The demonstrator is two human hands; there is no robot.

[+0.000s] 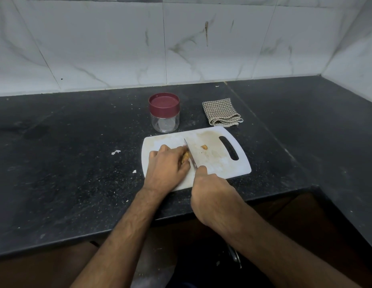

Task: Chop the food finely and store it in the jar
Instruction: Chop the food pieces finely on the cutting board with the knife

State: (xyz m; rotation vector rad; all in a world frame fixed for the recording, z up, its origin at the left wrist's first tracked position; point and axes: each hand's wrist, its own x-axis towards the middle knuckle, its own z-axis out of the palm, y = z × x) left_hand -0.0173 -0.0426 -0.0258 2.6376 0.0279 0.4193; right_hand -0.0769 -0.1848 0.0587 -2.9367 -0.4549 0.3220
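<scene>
Gripped in the right hand (pixel 210 191), the knife (pixel 190 155) is pressed into food (pixel 185 157) held by the left hand (pixel 168 165); finer cuts are needed next.

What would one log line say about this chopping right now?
step: chopping | left hand: holds food on cutting board | right hand: grips knife | jar: lid on

No text, label, brand, number or sign can be read anywhere: the jar (pixel 164 113) and its lid are plain, and the cutting board (pixel 218 161) and cloth (pixel 221 112) carry no writing.
</scene>
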